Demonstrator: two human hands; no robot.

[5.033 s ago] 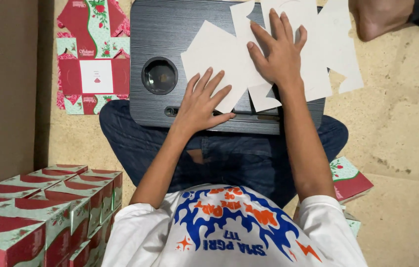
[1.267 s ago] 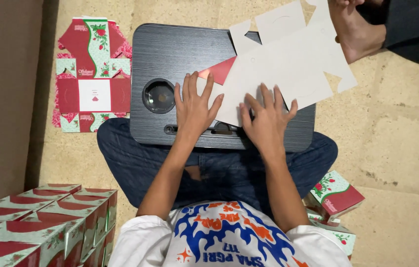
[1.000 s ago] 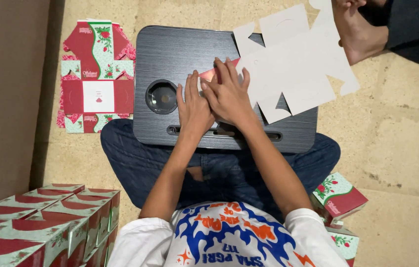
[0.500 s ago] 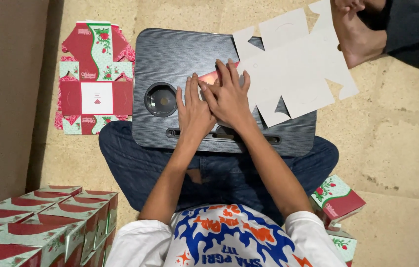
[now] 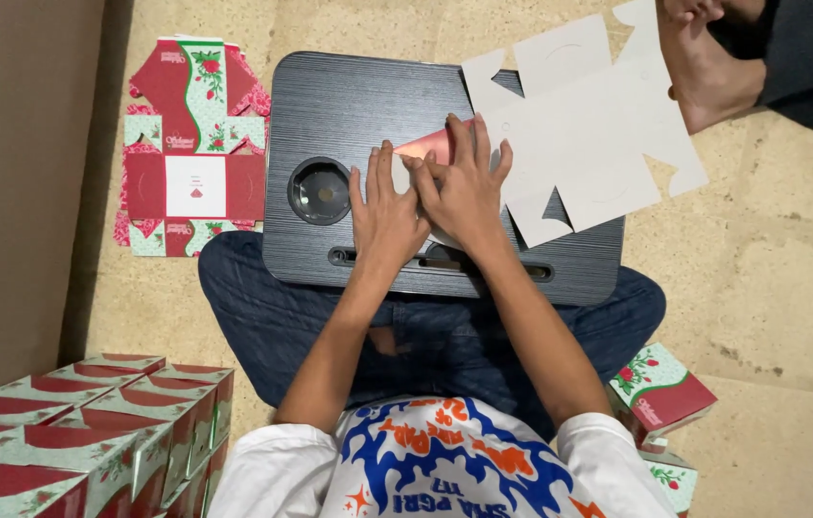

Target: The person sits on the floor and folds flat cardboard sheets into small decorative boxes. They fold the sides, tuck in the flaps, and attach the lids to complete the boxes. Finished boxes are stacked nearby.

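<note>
Left hand (image 5: 385, 216): your palm lies flat, fingers spread, pinning the cardboard cutout (image 5: 584, 134) to the surface (image 5: 329, 105).
Right hand (image 5: 464, 187): flat too, pressing the folded red flap (image 5: 425, 146) to crease it.
Cutout: blank side up, overhanging the surface's right edge.

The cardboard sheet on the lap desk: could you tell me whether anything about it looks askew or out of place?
Yes. The white cardboard sheet lies crooked and overhangs the black lap desk at its far right corner. The left hand and right hand press its folded flap flat, red printed side up. No damage shows.
</note>
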